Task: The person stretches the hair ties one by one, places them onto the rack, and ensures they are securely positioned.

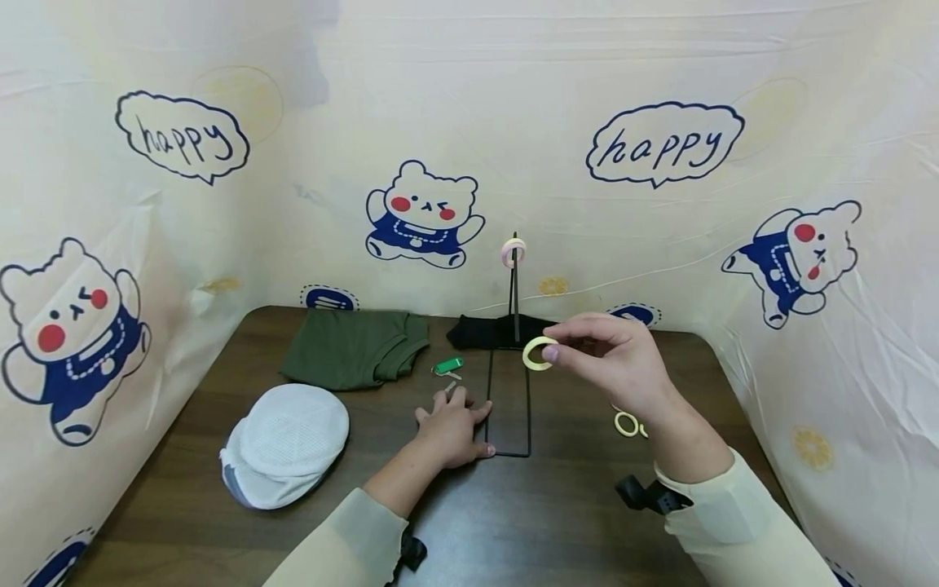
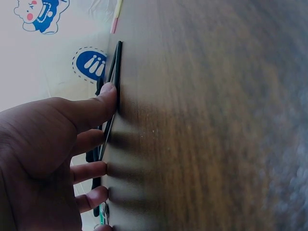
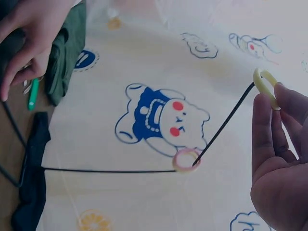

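Observation:
A black wire stand (image 1: 529, 408) has a rectangular base on the wooden table and a thin rod (image 3: 110, 171) that rises and bends out toward me. At the bend hangs a pink-and-yellow ring (image 3: 175, 161). My left hand (image 1: 449, 432) rests at the base's left side with fingers spread; its thumb (image 2: 109, 91) presses the wire near the front corner. Between thumb and fingers, my right hand (image 1: 616, 359) pinches a pale yellow ring (image 1: 526, 357). In the right wrist view that ring overlaps the rod's free tip.
Yellow rings (image 1: 618, 421) lie on the table (image 1: 572, 505) at right, partly hidden by my right wrist. A green tag (image 1: 449, 366) with a key is beyond my left hand. Folded green cloth (image 1: 337, 350), a black cloth (image 1: 473, 333) behind the base and a white cap (image 1: 293, 432) surround it.

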A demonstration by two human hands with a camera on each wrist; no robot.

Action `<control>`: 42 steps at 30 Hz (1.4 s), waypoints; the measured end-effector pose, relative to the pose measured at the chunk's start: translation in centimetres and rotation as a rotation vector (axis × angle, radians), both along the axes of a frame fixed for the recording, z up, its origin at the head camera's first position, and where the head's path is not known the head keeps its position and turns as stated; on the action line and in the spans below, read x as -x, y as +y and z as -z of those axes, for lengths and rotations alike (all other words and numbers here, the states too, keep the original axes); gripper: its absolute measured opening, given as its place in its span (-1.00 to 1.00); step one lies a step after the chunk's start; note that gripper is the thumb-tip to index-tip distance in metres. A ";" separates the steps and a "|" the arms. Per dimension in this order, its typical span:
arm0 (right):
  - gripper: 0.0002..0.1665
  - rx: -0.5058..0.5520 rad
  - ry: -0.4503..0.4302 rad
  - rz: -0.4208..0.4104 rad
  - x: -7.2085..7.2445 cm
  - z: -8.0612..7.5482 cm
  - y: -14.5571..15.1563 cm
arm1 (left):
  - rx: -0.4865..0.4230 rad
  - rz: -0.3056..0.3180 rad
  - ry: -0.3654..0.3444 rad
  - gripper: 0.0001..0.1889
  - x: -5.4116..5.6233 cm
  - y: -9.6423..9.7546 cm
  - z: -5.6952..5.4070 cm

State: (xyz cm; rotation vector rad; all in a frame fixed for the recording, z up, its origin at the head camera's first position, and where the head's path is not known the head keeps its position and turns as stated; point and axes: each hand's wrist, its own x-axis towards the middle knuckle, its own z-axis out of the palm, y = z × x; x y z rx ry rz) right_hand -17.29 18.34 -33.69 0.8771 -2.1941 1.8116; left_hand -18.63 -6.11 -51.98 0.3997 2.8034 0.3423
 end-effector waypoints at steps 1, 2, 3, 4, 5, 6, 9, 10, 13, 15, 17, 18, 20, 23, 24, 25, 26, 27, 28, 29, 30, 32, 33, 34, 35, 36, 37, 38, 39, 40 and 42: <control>-0.73 0.002 0.000 -0.006 0.0 -0.2 -0.2 | 0.003 -0.001 0.000 -0.17 0.0 0.0 -0.1; -0.73 -0.001 0.005 -0.010 0.0 -0.3 -0.4 | 0.005 -0.002 -0.001 -0.17 0.0 0.0 -0.1; -0.73 -0.006 0.005 -0.012 0.1 -0.4 -0.6 | 0.006 -0.002 -0.002 -0.17 0.0 0.0 -0.1; -0.73 -0.011 0.004 -0.012 0.1 -0.5 -0.8 | 0.007 -0.003 -0.003 -0.16 0.0 0.0 -0.1; -0.73 -0.017 -0.001 -0.010 0.2 -0.5 -1.0 | 0.007 -0.004 -0.003 -0.16 0.0 0.0 -0.1; -0.74 -0.025 -0.012 -0.003 0.3 -0.5 -1.2 | 0.008 -0.005 -0.004 -0.16 0.1 0.0 -0.1; -0.76 -0.049 -0.054 0.033 0.7 -0.4 -1.6 | 0.010 -0.005 -0.006 -0.16 0.1 -0.1 0.0; -0.77 -0.053 -0.072 0.044 0.9 -0.4 -1.7 | 0.012 -0.004 -0.006 -0.16 0.0 -0.1 0.0; -0.78 -0.062 -0.121 0.068 1.4 -0.2 -1.9 | 0.007 -0.002 -0.006 -0.16 0.0 -0.1 -0.1; -0.79 -0.064 -0.149 0.074 1.8 -0.1 -2.0 | 0.008 -0.003 -0.003 -0.16 0.1 -0.1 -0.1; -0.78 -0.065 -0.176 0.084 2.2 0.1 -2.0 | 0.010 -0.006 0.002 -0.16 0.1 -0.2 0.0; -0.77 -0.064 -0.188 0.090 2.4 0.2 -2.1 | 0.012 -0.007 0.004 -0.16 0.1 -0.2 0.0; -0.74 -0.056 -0.207 0.102 2.9 0.4 -2.2 | 0.017 -0.008 0.003 -0.16 0.2 -0.2 0.0; -0.70 -0.039 -0.225 0.112 3.6 0.9 -2.3 | 0.021 -0.008 -0.001 -0.16 0.1 -0.1 0.0; -0.69 -0.029 -0.228 0.111 3.9 1.1 -2.3 | 0.022 -0.006 -0.004 -0.16 0.1 -0.1 0.0; -0.68 -0.020 -0.229 0.111 4.2 1.2 -2.3 | 0.023 -0.004 -0.005 -0.16 0.1 -0.1 0.0; -0.68 -0.010 -0.232 0.111 4.4 1.4 -2.4 | 0.024 -0.002 -0.004 -0.16 0.1 -0.1 0.1; -0.68 0.000 -0.228 0.109 4.7 1.6 -2.4 | 0.024 0.000 -0.003 -0.16 0.1 -0.1 0.1; -0.68 0.009 -0.228 0.112 5.0 1.7 -2.5 | 0.023 0.003 -0.001 -0.16 0.1 -0.1 0.1; -0.67 0.016 -0.228 0.116 5.3 1.9 -2.6 | 0.023 0.005 0.002 -0.16 0.1 -0.1 0.2; -0.67 0.025 -0.226 0.119 5.6 2.0 -2.6 | 0.022 0.008 0.005 -0.16 0.1 -0.1 0.3; -0.66 0.036 -0.229 0.135 6.2 2.2 -2.8 | 0.019 0.012 0.010 -0.16 0.0 -0.2 0.3; -0.64 0.048 -0.234 0.139 6.5 2.3 -2.8 | 0.018 0.014 0.012 -0.16 0.0 -0.2 0.4; -0.63 0.061 -0.238 0.143 6.9 2.4 -2.9 | 0.017 0.015 0.013 -0.16 0.0 -0.2 0.3; -0.63 0.075 -0.246 0.146 7.2 2.4 -3.0 | 0.016 0.015 0.013 -0.16 0.0 -0.3 0.3; -0.62 0.092 -0.256 0.148 7.6 2.4 -3.1 | 0.015 0.015 0.013 -0.16 0.0 -0.3 0.3; -0.63 0.114 -0.269 0.151 8.0 2.5 -3.3 | 0.014 0.015 0.013 -0.16 0.1 -0.3 0.3; -0.62 0.137 -0.281 0.153 8.3 2.6 -3.5 | 0.014 0.014 0.013 -0.16 0.1 -0.3 0.3; -0.61 0.165 -0.293 0.150 8.7 2.6 -3.7 | 0.015 0.014 0.013 -0.16 0.1 -0.3 0.2; -0.62 0.191 -0.309 0.150 9.0 2.6 -3.8 | 0.015 0.014 0.012 -0.16 0.0 -0.3 0.2; -0.63 0.250 -0.347 0.155 9.6 2.8 -4.1 | 0.016 0.016 0.012 -0.16 0.0 -0.2 0.1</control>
